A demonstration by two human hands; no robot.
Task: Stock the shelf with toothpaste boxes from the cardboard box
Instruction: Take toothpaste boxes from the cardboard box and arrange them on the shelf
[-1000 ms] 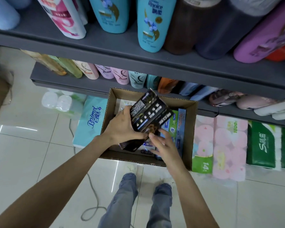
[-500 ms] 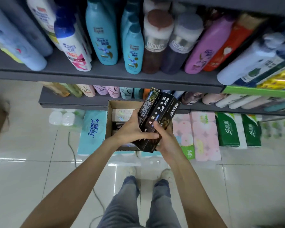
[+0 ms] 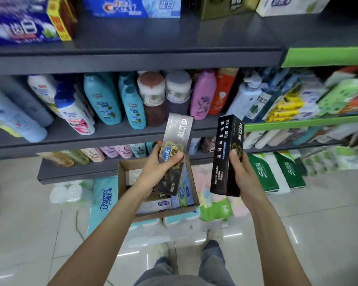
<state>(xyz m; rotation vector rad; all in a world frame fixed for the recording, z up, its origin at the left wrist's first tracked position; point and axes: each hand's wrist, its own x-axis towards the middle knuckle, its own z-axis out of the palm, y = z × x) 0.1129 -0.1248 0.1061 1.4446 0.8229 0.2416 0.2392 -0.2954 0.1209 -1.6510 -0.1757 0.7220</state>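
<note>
A person stood facing a store shelf, arms out, a toothpaste box upright in each hand. The left hand was wrapped around the lower half of a silver box, thumb across its front and fingers curled behind. The right hand was clamped on a black box, thumb pressed on the front face and fingers hidden behind it. The two boxes stood apart, not touching.

Directly below the left hand sat the open carton on the floor, with more toothpaste packs lying flat inside. Above both hands, past a middle shelf of shampoo bottles, ran the top shelf. Toothpaste packs lined its back, and a bare stretch of grey board lay in front of them, up and a little left of the right hand.

The step seemed to be lifting both boxes to that bare stretch. To do it well, I judged each box should go up clear of the bottle tops, then be turned flat with its printed face outward. Placing one box at a time looked safer, since the grips sat low and a tall box could tip. Each should slide back until it met the row behind.
</note>
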